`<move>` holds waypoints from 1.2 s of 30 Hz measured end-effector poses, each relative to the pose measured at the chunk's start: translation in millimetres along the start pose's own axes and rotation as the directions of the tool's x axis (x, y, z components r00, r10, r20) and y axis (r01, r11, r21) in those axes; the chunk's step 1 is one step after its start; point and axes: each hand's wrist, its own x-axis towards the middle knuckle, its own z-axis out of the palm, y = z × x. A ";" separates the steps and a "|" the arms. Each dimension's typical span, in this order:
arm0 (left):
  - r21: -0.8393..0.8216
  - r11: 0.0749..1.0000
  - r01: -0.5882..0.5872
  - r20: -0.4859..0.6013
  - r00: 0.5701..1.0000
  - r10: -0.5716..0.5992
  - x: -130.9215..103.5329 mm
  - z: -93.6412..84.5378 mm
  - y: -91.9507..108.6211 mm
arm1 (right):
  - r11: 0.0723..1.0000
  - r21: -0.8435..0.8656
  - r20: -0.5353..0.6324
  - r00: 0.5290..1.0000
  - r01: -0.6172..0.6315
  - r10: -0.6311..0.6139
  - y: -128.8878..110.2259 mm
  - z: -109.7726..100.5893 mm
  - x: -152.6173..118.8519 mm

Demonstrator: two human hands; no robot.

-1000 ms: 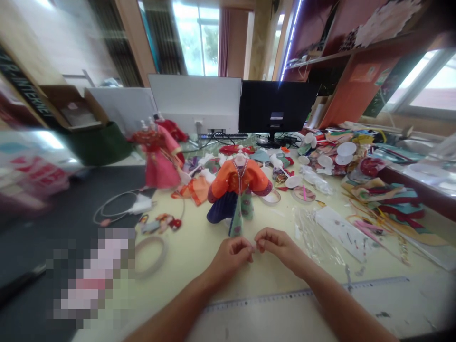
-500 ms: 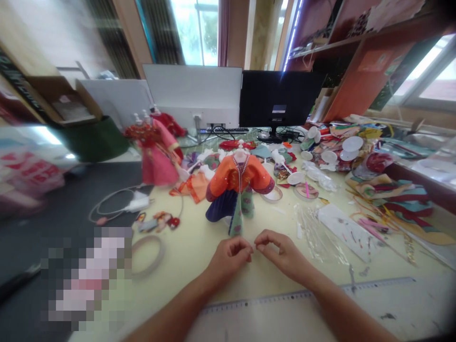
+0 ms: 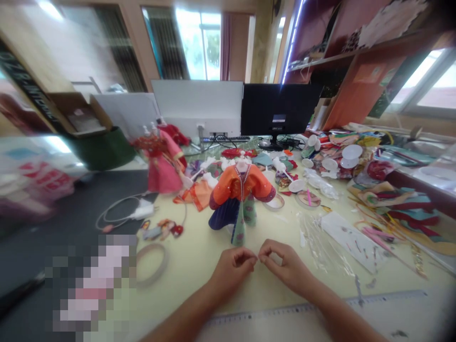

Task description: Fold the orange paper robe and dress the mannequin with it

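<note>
Both my hands hover close together above the pale table, fingertips almost meeting. My left hand (image 3: 235, 268) is closed, thumb and fingers pinched; whatever it may hold is too small to make out. The thumb and forefinger of my right hand (image 3: 283, 261) are also pinched into a ring, with nothing I can name at their tips. Just beyond them stands a small doll-sized figure in an orange jacket (image 3: 231, 179) with wide purple-cuffed sleeves, a dark blue skirt (image 3: 223, 213) and a green patterned panel (image 3: 238, 228). Neither hand touches it.
A clear ruler (image 3: 270, 312) lies below my wrists. To the left are a tape roll (image 3: 164, 263), a white charger (image 3: 140, 209) and a pink-dressed figure (image 3: 162, 173). On the right are clear plastic bags (image 3: 320, 247), a white card (image 3: 351, 242) and piled fabric. Monitors (image 3: 281, 109) stand behind.
The view has tilted up slightly, so everything sits a little lower and further right. My hands keep their pinched pose, the fingertips perhaps slightly nearer each other.
</note>
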 end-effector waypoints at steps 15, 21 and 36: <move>-0.064 0.998 0.002 -0.111 0.994 -0.010 2.1 3.4 1.2 | 0.966 -0.166 -0.099 0.971 0.201 -0.219 2.4 8.1 -2.9; -0.173 0.984 0.038 -0.087 0.995 -0.054 0.4 3.1 4.8 | 0.958 -0.147 -0.124 0.956 0.246 -0.264 4.6 11.4 -4.7; -0.272 0.960 0.062 -0.052 0.996 -0.079 1.8 -1.1 0.1 | 0.970 -0.103 -0.148 0.961 0.219 -0.233 2.7 8.3 -5.6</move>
